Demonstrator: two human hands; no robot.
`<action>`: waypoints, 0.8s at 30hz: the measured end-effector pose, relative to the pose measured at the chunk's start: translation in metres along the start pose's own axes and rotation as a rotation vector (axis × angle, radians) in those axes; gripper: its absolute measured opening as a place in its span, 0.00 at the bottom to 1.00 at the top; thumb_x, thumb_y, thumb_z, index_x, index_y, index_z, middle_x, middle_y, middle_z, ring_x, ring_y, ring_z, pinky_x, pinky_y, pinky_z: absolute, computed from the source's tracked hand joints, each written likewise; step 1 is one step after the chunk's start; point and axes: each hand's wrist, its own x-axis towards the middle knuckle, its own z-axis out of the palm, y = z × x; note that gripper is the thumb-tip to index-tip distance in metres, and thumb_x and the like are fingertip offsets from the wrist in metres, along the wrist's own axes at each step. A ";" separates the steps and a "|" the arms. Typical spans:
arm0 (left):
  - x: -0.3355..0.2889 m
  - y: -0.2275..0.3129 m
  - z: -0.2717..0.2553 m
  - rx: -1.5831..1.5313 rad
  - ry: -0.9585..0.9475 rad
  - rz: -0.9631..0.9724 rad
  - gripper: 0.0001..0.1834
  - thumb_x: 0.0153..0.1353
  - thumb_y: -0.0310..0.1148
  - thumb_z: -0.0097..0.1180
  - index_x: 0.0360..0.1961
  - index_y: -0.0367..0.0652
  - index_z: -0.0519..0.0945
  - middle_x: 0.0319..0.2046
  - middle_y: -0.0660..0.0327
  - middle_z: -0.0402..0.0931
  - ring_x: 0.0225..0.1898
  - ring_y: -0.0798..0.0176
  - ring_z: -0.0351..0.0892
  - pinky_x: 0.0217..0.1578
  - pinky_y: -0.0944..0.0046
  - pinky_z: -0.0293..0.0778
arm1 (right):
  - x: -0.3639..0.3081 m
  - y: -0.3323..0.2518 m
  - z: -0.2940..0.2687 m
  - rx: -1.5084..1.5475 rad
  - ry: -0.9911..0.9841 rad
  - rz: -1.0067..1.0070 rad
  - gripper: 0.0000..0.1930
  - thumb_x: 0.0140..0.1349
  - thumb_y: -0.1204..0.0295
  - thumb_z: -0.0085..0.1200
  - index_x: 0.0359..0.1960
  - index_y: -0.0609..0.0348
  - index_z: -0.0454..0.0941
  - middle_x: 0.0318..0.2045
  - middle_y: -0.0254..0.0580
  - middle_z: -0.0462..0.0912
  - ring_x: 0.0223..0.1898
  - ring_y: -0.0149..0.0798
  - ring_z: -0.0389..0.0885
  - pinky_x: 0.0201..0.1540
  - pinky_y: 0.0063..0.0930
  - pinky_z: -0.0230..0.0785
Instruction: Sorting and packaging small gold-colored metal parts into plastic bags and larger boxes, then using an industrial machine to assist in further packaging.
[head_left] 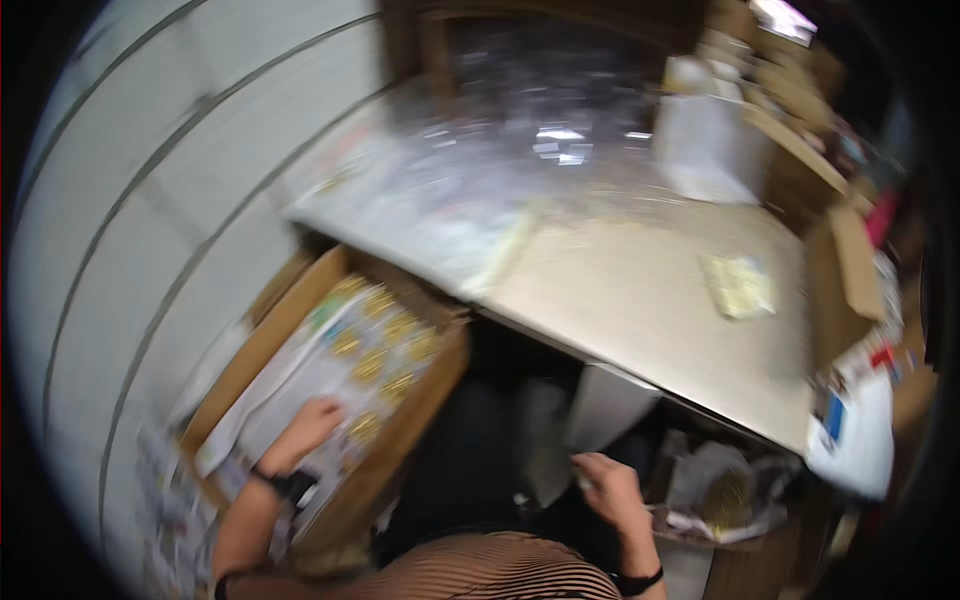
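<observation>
My left hand [316, 424] is curled over an open cardboard box [225, 405] at the left. Beneath it lie white sheets [285, 385]. Several small gold-coloured bundles [370, 365] sit in rows beside it in the box; blur hides their exact kind. My right hand [612, 490] hovers in front of the table's near edge, above my lap, its fingers bent together. Whatever either hand may hold is too small or smeared to make out.
Clear plastic bags or film [520, 130] cover the far left of the table [620, 270]. A pale yellow packet [738, 286] lies on its right half. A white container [705, 145] and cardboard boxes [840, 270] line the right. Below sits a lined bin with gold-coloured pieces [728, 500].
</observation>
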 end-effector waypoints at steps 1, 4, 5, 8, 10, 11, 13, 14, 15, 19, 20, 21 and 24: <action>-0.009 0.010 -0.006 0.090 0.128 0.095 0.10 0.54 0.30 0.51 0.30 0.32 0.77 0.24 0.59 0.75 0.26 0.63 0.72 0.29 0.62 0.69 | 0.004 0.003 -0.004 0.003 0.048 -0.048 0.22 0.41 0.82 0.53 0.44 0.59 0.76 0.40 0.47 0.79 0.41 0.51 0.79 0.43 0.36 0.73; -0.049 0.084 -0.040 0.005 0.183 0.180 0.16 0.54 0.27 0.52 0.43 0.32 0.76 0.41 0.54 0.76 0.46 0.59 0.74 0.47 0.63 0.70 | 0.024 0.020 -0.037 -0.036 0.326 -0.119 0.17 0.47 0.80 0.54 0.42 0.60 0.76 0.39 0.47 0.80 0.40 0.49 0.79 0.41 0.35 0.74; -0.053 0.118 -0.042 -0.083 0.116 0.183 0.16 0.55 0.28 0.52 0.44 0.32 0.76 0.41 0.55 0.76 0.46 0.60 0.75 0.47 0.63 0.70 | 0.028 0.028 -0.055 -0.111 0.431 -0.143 0.16 0.47 0.79 0.53 0.41 0.60 0.76 0.39 0.47 0.79 0.40 0.48 0.79 0.40 0.35 0.74; -0.035 0.214 -0.019 -0.380 -0.155 0.269 0.15 0.57 0.27 0.49 0.45 0.33 0.77 0.42 0.57 0.77 0.47 0.63 0.74 0.47 0.64 0.71 | 0.042 0.075 -0.115 -0.262 0.651 0.096 0.16 0.51 0.76 0.54 0.44 0.62 0.74 0.41 0.50 0.79 0.43 0.51 0.78 0.45 0.38 0.71; -0.007 0.258 0.008 -0.356 -0.276 0.337 0.14 0.59 0.28 0.49 0.45 0.34 0.77 0.42 0.57 0.77 0.47 0.64 0.74 0.47 0.65 0.71 | 0.068 0.124 -0.156 -0.329 0.710 0.300 0.21 0.54 0.71 0.54 0.51 0.62 0.69 0.46 0.53 0.76 0.48 0.53 0.74 0.51 0.40 0.67; 0.007 0.274 0.023 -0.341 -0.374 0.389 0.14 0.60 0.28 0.48 0.45 0.34 0.77 0.41 0.58 0.77 0.47 0.65 0.74 0.47 0.66 0.71 | 0.085 0.153 -0.177 -0.355 0.710 0.414 0.25 0.56 0.68 0.54 0.55 0.62 0.65 0.49 0.54 0.74 0.52 0.54 0.71 0.54 0.41 0.65; 0.044 0.297 0.059 -0.250 -0.519 0.417 0.13 0.62 0.30 0.48 0.45 0.35 0.77 0.42 0.59 0.77 0.45 0.67 0.74 0.46 0.67 0.71 | 0.112 0.233 -0.209 -0.428 0.751 0.572 0.37 0.52 0.59 0.58 0.60 0.61 0.56 0.54 0.56 0.69 0.54 0.57 0.68 0.56 0.42 0.63; 0.063 0.301 0.077 -0.204 -0.568 0.460 0.13 0.62 0.31 0.49 0.45 0.36 0.77 0.41 0.60 0.76 0.44 0.68 0.73 0.44 0.68 0.70 | 0.129 0.254 -0.221 -0.424 0.769 0.562 0.37 0.52 0.59 0.58 0.60 0.61 0.56 0.54 0.56 0.69 0.54 0.57 0.68 0.56 0.42 0.63; 0.081 0.301 0.095 -0.160 -0.623 0.502 0.13 0.62 0.31 0.49 0.45 0.36 0.77 0.40 0.62 0.76 0.42 0.70 0.73 0.43 0.69 0.69 | 0.142 0.271 -0.232 -0.386 0.683 0.676 0.40 0.49 0.57 0.61 0.60 0.61 0.56 0.54 0.57 0.69 0.54 0.57 0.68 0.56 0.42 0.63; 0.127 0.309 0.135 -0.143 -0.635 0.486 0.13 0.62 0.31 0.49 0.44 0.36 0.77 0.36 0.64 0.76 0.39 0.71 0.71 0.42 0.70 0.68 | 0.181 0.261 -0.239 -0.435 0.402 0.817 0.41 0.43 0.53 0.65 0.56 0.61 0.61 0.51 0.57 0.71 0.51 0.56 0.70 0.53 0.43 0.65; 0.140 0.306 0.141 -0.149 -0.663 0.448 0.12 0.62 0.31 0.49 0.44 0.36 0.77 0.35 0.64 0.76 0.38 0.72 0.71 0.41 0.70 0.68 | 0.188 0.268 -0.237 -0.451 0.489 0.733 0.36 0.43 0.56 0.65 0.52 0.62 0.68 0.45 0.57 0.76 0.48 0.54 0.74 0.50 0.41 0.67; 0.151 0.304 0.145 -0.155 -0.693 0.411 0.12 0.63 0.31 0.49 0.44 0.36 0.77 0.35 0.64 0.76 0.37 0.72 0.71 0.40 0.70 0.69 | 0.194 0.270 -0.233 -0.458 0.485 0.742 0.36 0.43 0.56 0.65 0.52 0.62 0.68 0.45 0.57 0.76 0.48 0.54 0.74 0.50 0.41 0.67; 0.166 0.308 0.152 -0.224 -0.624 0.347 0.11 0.63 0.28 0.47 0.41 0.34 0.78 0.36 0.61 0.78 0.36 0.71 0.74 0.38 0.71 0.72 | 0.193 0.267 -0.239 -0.389 0.630 0.656 0.17 0.45 0.72 0.57 0.40 0.56 0.76 0.32 0.53 0.80 0.38 0.55 0.78 0.42 0.44 0.69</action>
